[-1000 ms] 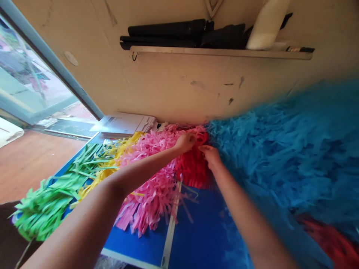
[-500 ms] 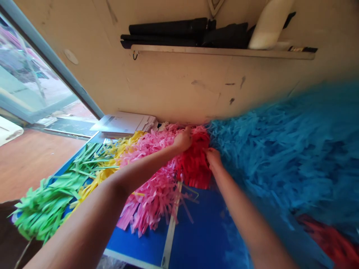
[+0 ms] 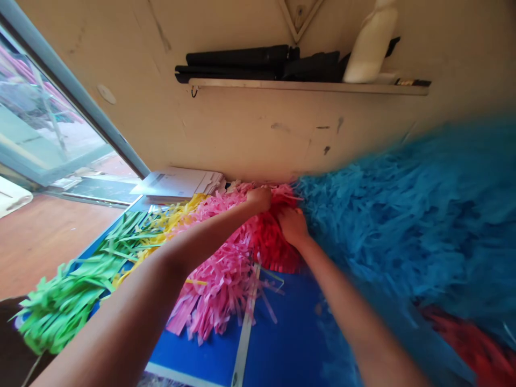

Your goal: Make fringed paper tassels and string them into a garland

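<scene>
A bundle of red tissue-paper fringe (image 3: pixel 278 252) lies on the blue table (image 3: pixel 288 322). My left hand (image 3: pixel 259 199) is closed at the bundle's upper left, gripping its top end. Over the upper right of the same bundle, my right hand (image 3: pixel 293 226) is curled into the red strips, with its fingertips partly hidden. Pink fringe (image 3: pixel 220 285) spreads just left of the red, partly under my left forearm. On the right a big heap of blue fringe (image 3: pixel 403 226) comes close to my right hand.
Yellow fringe (image 3: pixel 177 215) and green fringe (image 3: pixel 76 290) lie farther left. Stacked papers (image 3: pixel 179 181) sit by the wall. Above, a narrow shelf (image 3: pixel 306 86) holds black rolled items (image 3: pixel 242 56) and a white bottle (image 3: pixel 371 45). Red material (image 3: pixel 471 344) shows at lower right.
My right hand has moved left and slightly down, from the red bundle's right edge onto its strips. My left hand has shifted slightly left. The camera view has tilted up a little.
</scene>
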Available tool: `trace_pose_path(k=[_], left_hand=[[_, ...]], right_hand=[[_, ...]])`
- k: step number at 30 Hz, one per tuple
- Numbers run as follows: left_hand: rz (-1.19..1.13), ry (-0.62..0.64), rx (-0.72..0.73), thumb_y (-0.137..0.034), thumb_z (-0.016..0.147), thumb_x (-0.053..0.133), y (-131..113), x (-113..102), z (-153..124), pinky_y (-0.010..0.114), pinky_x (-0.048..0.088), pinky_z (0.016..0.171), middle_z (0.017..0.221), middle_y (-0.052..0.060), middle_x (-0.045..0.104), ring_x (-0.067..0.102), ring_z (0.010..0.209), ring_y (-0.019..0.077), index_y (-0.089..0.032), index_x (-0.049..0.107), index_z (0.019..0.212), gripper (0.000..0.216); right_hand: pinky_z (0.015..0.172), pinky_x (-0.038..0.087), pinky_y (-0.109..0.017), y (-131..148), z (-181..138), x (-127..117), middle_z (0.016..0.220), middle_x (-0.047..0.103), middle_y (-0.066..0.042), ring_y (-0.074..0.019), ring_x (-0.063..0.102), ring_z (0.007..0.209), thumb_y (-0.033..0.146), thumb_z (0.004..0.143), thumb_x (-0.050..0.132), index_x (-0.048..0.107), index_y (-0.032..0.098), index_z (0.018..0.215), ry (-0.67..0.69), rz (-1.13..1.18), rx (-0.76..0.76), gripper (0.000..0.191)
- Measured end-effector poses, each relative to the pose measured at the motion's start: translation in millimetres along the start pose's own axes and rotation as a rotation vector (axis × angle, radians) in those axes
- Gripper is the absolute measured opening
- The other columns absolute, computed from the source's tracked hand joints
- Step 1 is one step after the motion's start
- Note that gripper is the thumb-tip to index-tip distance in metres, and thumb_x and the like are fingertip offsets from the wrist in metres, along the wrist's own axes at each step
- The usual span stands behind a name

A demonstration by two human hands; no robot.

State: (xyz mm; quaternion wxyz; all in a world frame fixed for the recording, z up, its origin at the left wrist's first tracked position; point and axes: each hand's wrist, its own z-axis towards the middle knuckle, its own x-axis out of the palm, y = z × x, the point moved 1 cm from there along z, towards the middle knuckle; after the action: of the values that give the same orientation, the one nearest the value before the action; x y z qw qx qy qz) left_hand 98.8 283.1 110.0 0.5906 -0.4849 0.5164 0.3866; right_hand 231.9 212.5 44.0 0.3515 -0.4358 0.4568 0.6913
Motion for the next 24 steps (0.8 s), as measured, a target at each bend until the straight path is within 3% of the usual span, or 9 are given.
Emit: trace_pose_path(k=[4,9,12,14,17,19,22,24], left_hand=[[0.079,-0.069,-0.06,-0.008,0.081,0.062,8.8,-40.4,12.8,0.053,0.044,0.098,0.105,0.024,0.071,0.064,0.11,0.039,-0.009,0.072,0.1,0.022],[0.174,-0.27,-0.085,-0.005,0.085,0.051,26.8,-128.9,20.2,0.054,0.035,0.105,0.115,0.022,0.068,0.061,0.115,0.035,-0.009,0.071,0.107,0.029],[0.136,-0.548,-0.034,-0.014,0.086,0.055,41.6,-178.6,-6.5,0.045,0.043,0.097,0.112,0.017,0.07,0.065,0.105,0.0298,-0.013,0.072,0.107,0.026],[-0.014,-0.718,0.031,-0.02,0.085,0.061,51.5,-195.4,-42.4,0.035,0.048,0.088,0.102,0.012,0.073,0.067,0.094,0.024,-0.015,0.073,0.102,0.022],[-0.253,-0.836,0.135,-0.022,0.081,0.064,62.1,-184.3,-111.6,0.027,0.05,0.077,0.085,0.004,0.076,0.067,0.078,0.0165,-0.017,0.075,0.093,0.017],[-0.347,-0.855,0.166,-0.023,0.083,0.062,63.3,-157.2,-159.0,0.026,0.052,0.075,0.083,0.003,0.077,0.068,0.074,0.0157,-0.018,0.076,0.092,0.018],[-0.466,-0.802,0.294,-0.021,0.086,0.056,54.5,-107.3,-222.1,0.03,0.055,0.088,0.102,0.005,0.078,0.072,0.094,0.018,-0.02,0.077,0.1,0.026],[-0.608,-0.712,0.308,-0.019,0.087,0.052,45.9,-79.2,-255.9,0.03,0.057,0.089,0.106,0.005,0.077,0.072,0.099,0.0181,-0.021,0.076,0.107,0.031]], right_hand=[[0.11,0.023,-0.047,-4.9,-6.7,11.8,0.123,0.068,-0.012,-0.0294,0.057,0.117,0.019,0.088,0.054,0.071,0.022,0.115,0.122,-0.092,-0.038,0.032],[0.106,0.031,-0.047,-12.0,-12.8,16.2,0.122,0.069,-0.012,-0.0309,0.059,0.117,0.02,0.085,0.059,0.073,0.023,0.111,0.164,-0.123,-0.004,0.03],[0.097,0.04,-0.04,-12.1,-13.5,-6.1,0.107,0.074,-0.012,-0.0273,0.065,0.107,0.018,0.087,0.055,0.074,0.021,0.106,0.081,-0.112,0.021,0.026],[0.094,0.042,-0.04,-3.6,-22.3,-30.8,0.105,0.074,-0.014,-0.0267,0.067,0.102,0.017,0.092,0.047,0.073,0.017,0.109,-0.03,-0.115,0.064,0.031],[0.093,0.047,-0.043,34.7,-59.8,-66.2,0.109,0.072,-0.017,-0.0268,0.067,0.101,0.024,0.099,0.037,0.068,0.014,0.115,-0.331,0.001,0.092,0.037],[0.09,0.051,-0.039,77.5,-98.2,-79.5,0.106,0.073,-0.012,-0.0239,0.067,0.1,0.031,0.1,0.043,0.068,0.018,0.11,-0.585,0.298,-0.052,0.031],[0.098,0.051,-0.038,146.9,-150.4,-77.4,0.121,0.069,-0.009,-0.0217,0.063,0.114,0.027,0.099,0.047,0.062,0.023,0.124,-0.667,0.595,-0.297,0.03],[0.102,0.05,-0.042,181.8,-169.2,-64.5,0.126,0.066,-0.011,-0.0232,0.061,0.119,0.025,0.099,0.045,0.059,0.022,0.13,-0.679,0.65,-0.305,0.034]])
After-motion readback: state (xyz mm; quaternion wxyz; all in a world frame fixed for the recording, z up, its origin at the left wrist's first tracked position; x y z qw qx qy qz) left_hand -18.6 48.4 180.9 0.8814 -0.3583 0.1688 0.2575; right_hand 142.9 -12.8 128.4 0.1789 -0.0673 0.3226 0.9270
